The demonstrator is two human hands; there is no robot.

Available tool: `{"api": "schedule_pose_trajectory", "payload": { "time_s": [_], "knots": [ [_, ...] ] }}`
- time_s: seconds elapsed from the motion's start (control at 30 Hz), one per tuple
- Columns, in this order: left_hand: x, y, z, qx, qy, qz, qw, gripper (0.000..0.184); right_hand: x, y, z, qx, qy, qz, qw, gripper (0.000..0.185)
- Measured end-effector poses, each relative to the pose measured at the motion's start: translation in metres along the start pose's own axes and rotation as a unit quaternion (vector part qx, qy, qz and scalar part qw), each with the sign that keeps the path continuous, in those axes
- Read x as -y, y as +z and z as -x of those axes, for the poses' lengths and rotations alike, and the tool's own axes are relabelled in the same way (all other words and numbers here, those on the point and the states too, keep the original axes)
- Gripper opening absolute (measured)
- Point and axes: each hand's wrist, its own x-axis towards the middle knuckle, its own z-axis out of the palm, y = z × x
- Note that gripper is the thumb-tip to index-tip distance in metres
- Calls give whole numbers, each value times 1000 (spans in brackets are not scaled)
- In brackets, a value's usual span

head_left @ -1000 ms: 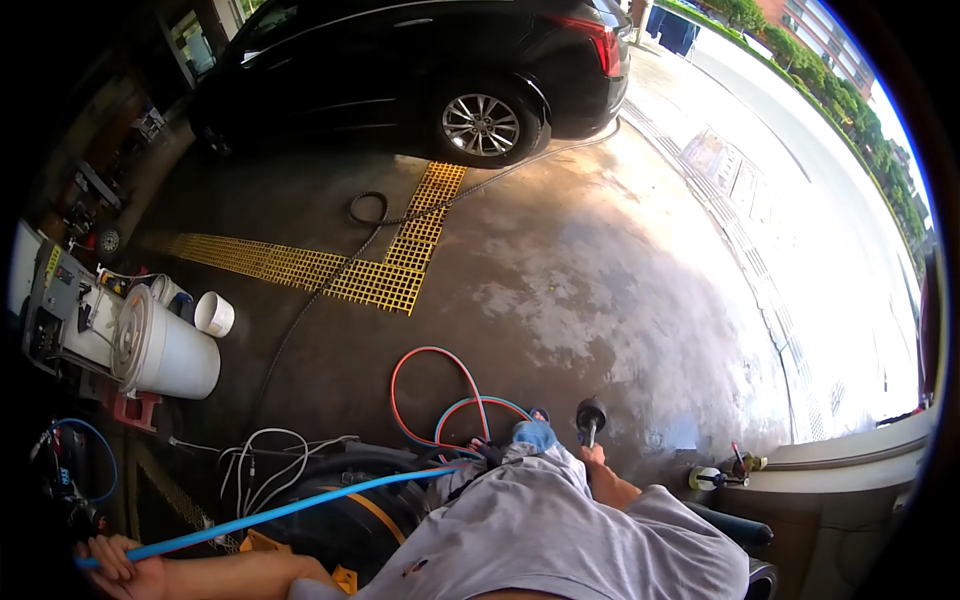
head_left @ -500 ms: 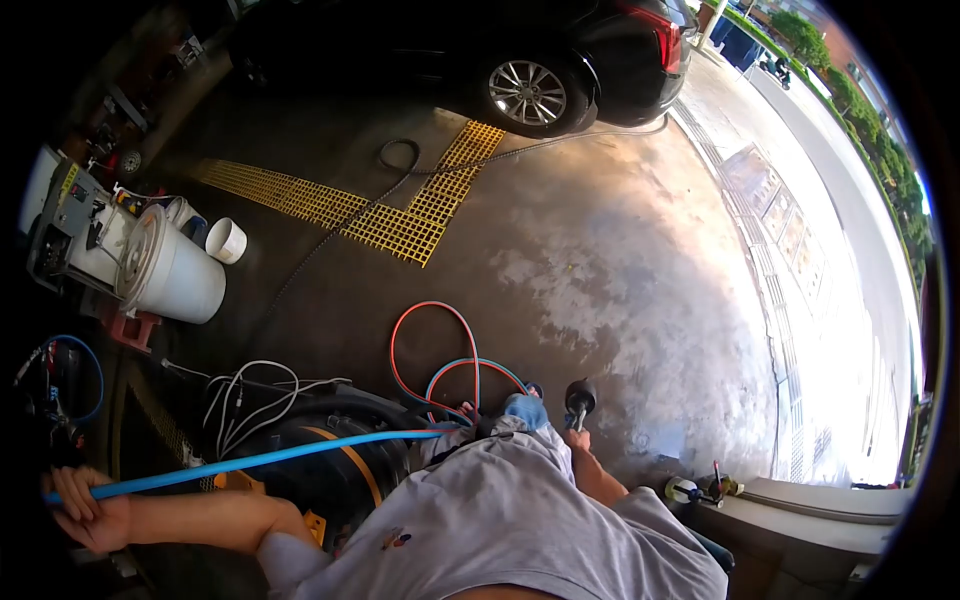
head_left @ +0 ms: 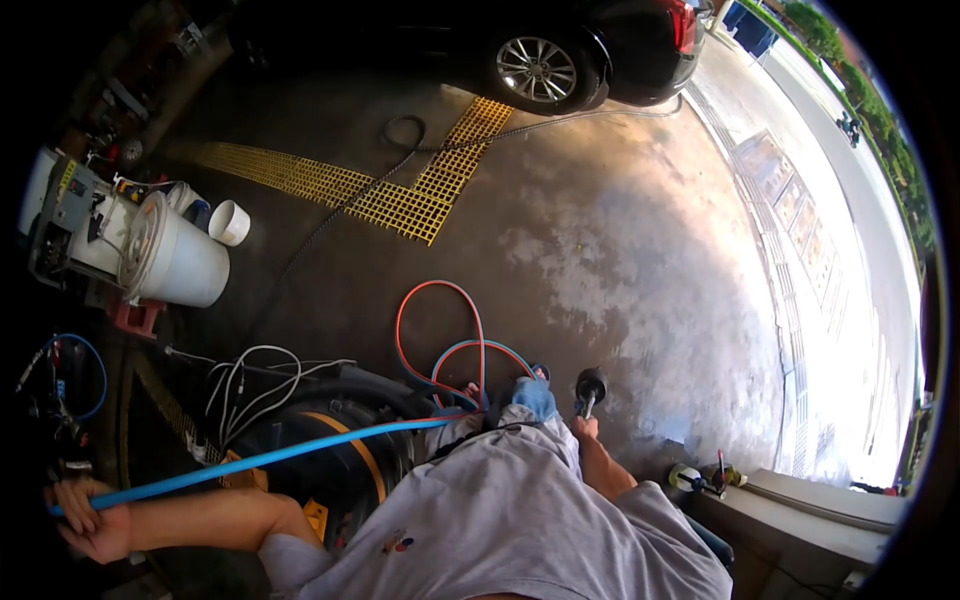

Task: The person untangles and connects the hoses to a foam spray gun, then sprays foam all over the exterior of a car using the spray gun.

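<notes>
My left hand [head_left: 92, 520] is stretched out at the lower left, its fingers wrapped round a hose [head_left: 270, 455]. The hose looks blue on one side and red on the other. It runs taut across to my body and lies in loops on the floor by my feet. In front of my right hip, my right hand [head_left: 587, 430] is closed on a tool with a metal stem and a round black head [head_left: 591, 384]. The tool's exact kind does not show. A black drum-shaped machine with an orange band [head_left: 350, 450] stands under the hose, beside my left arm.
A black car [head_left: 600, 50] stands ahead, near yellow floor grating [head_left: 400, 205] with a dark hose across it. White buckets [head_left: 180, 250] are at left, white cable loops [head_left: 250, 390] nearer me. Bottles [head_left: 695, 480] sit by a ledge at right. Beyond lies a sunlit road.
The view has shifted slightly, so the car and grating sit higher. A motorbike on the road has moved down the frame. Both hands keep nearly the same place and grip.
</notes>
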Motion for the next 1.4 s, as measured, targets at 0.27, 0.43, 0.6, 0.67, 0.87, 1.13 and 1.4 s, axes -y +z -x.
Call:
{"api": "schedule_pose_trajectory", "payload": {
  "time_s": [0.27, 0.43, 0.6, 0.67, 0.87, 1.13, 1.4],
  "knots": [
    [-3, 15, 0, -20, 1, 19, 1000, 31, 12, -4, 6, 23, -29, 25, 999, 46],
    [9, 16, 1, 6, 7, 21, 1000, 29, 25, -8, 13, 18, -34, 28, 999, 43],
    [16, 12, 0, -19, 35, 9, 999, 33, 18, 8, -1, 15, -30, 6, 999, 40],
    [17, 11, -1, -22, 34, 15, 999, 33, 20, 13, -5, 10, -34, 8, 999, 39],
    [22, 13, -1, -11, 37, 21, 999, 32, 34, 11, 7, 27, -33, 29, 999, 41],
    [30, 12, 3, 17, 20, 17, 1000, 23, 35, 20, -4, 21, -50, 46, 997, 39],
    [32, 12, 5, 38, 19, 14, 999, 21, 34, 26, -16, 15, -54, 68, 996, 41]
  ]
}}
